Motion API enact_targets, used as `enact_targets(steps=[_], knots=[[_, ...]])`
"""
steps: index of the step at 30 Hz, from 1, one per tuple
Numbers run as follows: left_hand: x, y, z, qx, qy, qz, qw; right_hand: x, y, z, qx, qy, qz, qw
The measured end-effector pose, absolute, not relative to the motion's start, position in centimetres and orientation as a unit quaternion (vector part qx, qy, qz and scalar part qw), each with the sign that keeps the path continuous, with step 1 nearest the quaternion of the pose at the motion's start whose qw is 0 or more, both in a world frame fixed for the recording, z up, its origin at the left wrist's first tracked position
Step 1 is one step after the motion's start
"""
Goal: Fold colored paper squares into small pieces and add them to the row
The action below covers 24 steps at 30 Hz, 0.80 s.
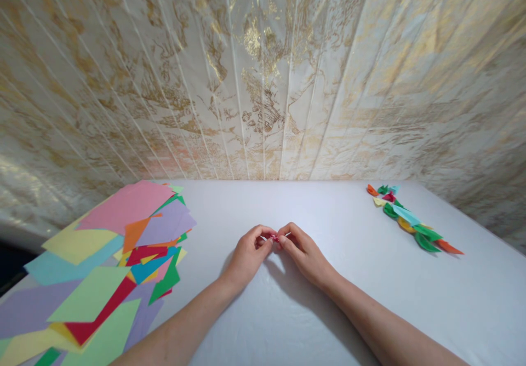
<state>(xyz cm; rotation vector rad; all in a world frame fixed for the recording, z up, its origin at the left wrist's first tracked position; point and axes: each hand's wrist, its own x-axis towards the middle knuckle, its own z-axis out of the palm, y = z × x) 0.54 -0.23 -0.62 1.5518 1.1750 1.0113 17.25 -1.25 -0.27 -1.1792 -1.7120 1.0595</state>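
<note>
A tiny piece of red-pink folded paper (275, 238) is pinched between both hands, above the middle of the white table. My left hand (249, 253) holds its left side between thumb and index finger. On its other side, my right hand (303, 250) grips it with thumb and fingertips. The two hands nearly meet at the paper, and fingers cover most of it, so its exact shape cannot be made out. Shadows of the hands fall on the tabletop below.
Many loose coloured paper sheets (90, 295) overlap on the left of the white table (230, 201). Several small folded paper pieces (405, 216) lie in a slanting row at the right. Behind the table hangs a gold-patterned curtain (263, 81).
</note>
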Motion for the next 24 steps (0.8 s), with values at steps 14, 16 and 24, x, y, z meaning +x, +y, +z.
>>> enact_targets(steps=[14,16,24], knots=[[0.6,-0.46,0.04,0.639,0.469,0.404,0.456,17.33,-0.75,-0.74,-0.463,-0.669,0.412,0.41],[0.58,-0.46,-0.02,0.636,0.471,0.403,0.459,17.34,-0.67,-0.84,-0.465,-0.667,0.411,0.413],[0.33,-0.38,-0.37,0.634,0.46,0.392,0.482,17.14,-0.74,-0.89,-0.487,-0.659,0.405,0.406]])
